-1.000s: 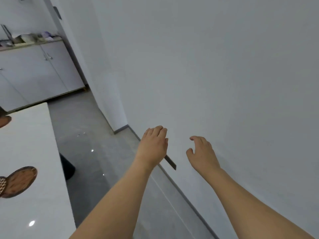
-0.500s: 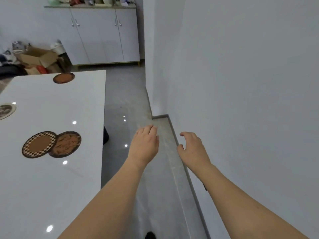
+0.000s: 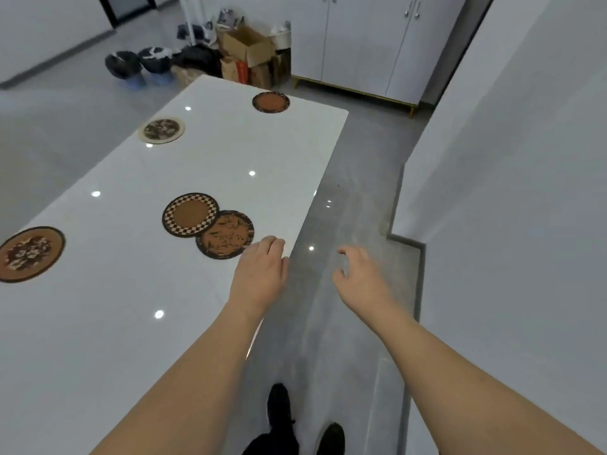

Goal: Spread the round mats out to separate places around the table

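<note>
Several round mats lie on the glossy white table [image 3: 108,323]. A checkered-rim mat [image 3: 190,214] overlaps a dark brown patterned mat [image 3: 228,236] near the right edge. A plain brown mat [image 3: 271,102] sits at the far corner, a cream-rimmed floral mat [image 3: 161,130] at the far left edge, and a floral brown mat [image 3: 28,252] at the left. My left hand [image 3: 261,270] hovers empty over the table's right edge, just right of the dark brown mat. My right hand [image 3: 361,277] hangs open over the floor, holding nothing.
A grey tiled aisle [image 3: 345,224] runs between the table and the white wall [image 3: 509,192]. White cabinets [image 3: 361,41] stand at the far end, with cardboard boxes [image 3: 246,47] and two bins [image 3: 134,65] beside them. My black shoes [image 3: 279,408] show below.
My view has swung left from the wall to the table, bringing more mats into sight. Both hands stayed empty and now sit nearer the table's right edge.
</note>
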The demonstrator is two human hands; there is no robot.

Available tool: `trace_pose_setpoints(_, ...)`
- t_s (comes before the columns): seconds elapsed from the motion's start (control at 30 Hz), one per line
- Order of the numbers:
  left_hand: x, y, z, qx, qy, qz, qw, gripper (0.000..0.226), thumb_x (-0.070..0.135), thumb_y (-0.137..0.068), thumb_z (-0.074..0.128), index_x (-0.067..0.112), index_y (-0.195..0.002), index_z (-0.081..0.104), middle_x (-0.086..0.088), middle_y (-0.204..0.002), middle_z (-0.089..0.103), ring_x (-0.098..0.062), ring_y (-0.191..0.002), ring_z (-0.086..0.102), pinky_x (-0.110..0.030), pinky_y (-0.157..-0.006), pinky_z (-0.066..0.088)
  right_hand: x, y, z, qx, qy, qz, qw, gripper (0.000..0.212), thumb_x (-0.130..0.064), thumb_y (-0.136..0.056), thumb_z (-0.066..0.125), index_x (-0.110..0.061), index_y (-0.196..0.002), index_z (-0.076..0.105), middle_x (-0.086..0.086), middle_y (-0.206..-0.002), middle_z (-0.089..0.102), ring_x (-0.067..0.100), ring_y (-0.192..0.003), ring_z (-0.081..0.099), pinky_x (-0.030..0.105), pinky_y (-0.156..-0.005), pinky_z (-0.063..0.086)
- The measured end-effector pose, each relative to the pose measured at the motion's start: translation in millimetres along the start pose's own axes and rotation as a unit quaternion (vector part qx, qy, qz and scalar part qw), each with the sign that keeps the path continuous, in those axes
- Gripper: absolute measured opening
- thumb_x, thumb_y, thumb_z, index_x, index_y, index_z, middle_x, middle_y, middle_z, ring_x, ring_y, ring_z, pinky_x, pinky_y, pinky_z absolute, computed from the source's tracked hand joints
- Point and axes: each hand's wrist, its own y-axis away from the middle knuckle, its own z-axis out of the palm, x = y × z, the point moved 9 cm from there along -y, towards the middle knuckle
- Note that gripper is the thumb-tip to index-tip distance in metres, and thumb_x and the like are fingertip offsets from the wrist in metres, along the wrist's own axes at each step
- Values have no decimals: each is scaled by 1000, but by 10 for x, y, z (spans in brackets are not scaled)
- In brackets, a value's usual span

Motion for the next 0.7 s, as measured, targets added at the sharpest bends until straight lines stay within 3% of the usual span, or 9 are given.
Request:
trace_pose_setpoints(0.07, -398, -59, -5, 1, -2, -47, 999, 26, 14, -91, 56, 1, -113, 61, -16, -109, 64, -33, -93, 60, -42, -80, 51, -208, -302, 235, -24, -8, -24, 999, 43, -13, -87, 50, -9, -130, 48, 11, -135, 47, 28, -120, 48, 36, -103, 37)
trace_pose_setpoints(0.17, -1065, -166, 118, -41, 5, -132, 990, 23, 17, -94, 48, 5, -109, 60, -13, -104, 62, -30, -88, 57, -40, -71, 50, -480, -784, 590, -52, -49, -21, 997, 42, -15, -87, 50, -12, -130, 48, 7, -133, 48, 19, -113, 49, 23, -89, 35)
trace_pose_setpoints(0.27, -1681, -298, 253, -62, 46, -244, 967, 23, 17, -96, 42, 2, -104, 57, -17, -107, 57, -32, -91, 56, -43, -74, 51, -705, -1202, 988, -95, -81, -13, 992, 45, -19, -88, 47, -18, -132, 45, 2, -134, 46, 13, -107, 49, 23, -87, 36)
trace_pose_setpoints(0.53, -2723, -390, 821, -66, 195, -541, 815, 17, 14, -84, 48, 0, -89, 56, -19, -97, 62, -35, -94, 60, -47, -85, 53, -830, -2177, 1944, -203, -130, 92, 966, 50, -23, -90, 47, -14, -139, 38, 7, -142, 43, 22, -127, 44, 25, -90, 34)
trace_pose_setpoints(0.57, -2783, -379, 861, -59, 200, -563, 799, 14, 16, -84, 50, 3, -87, 55, -16, -93, 62, -33, -91, 60, -45, -80, 54, -828, -2239, 2030, -215, -139, 108, 961, 52, -23, -91, 47, -12, -140, 36, 8, -144, 42, 23, -128, 43, 25, -89, 34)
trace_pose_setpoints(0.63, -2912, -365, 967, -27, 217, -604, 767, 12, 20, -83, 54, 8, -84, 53, -9, -81, 61, -25, -76, 61, -32, -57, 49, -824, -2388, 2235, -231, -136, 128, 955, 55, -24, -90, 48, -9, -141, 34, 8, -142, 43, 23, -122, 46, 23, -84, 36)
trace_pose_setpoints(0.7, -3008, -345, 1044, 0, 222, -628, 746, 13, 20, -83, 56, 10, -76, 50, -4, -69, 55, -18, -61, 55, -24, -46, 35, -818, -2504, 2367, -231, -118, 130, 957, 41, -24, -89, 49, -8, -127, 46, 8, -115, 54, 18, -94, 51, 19, -63, 38)
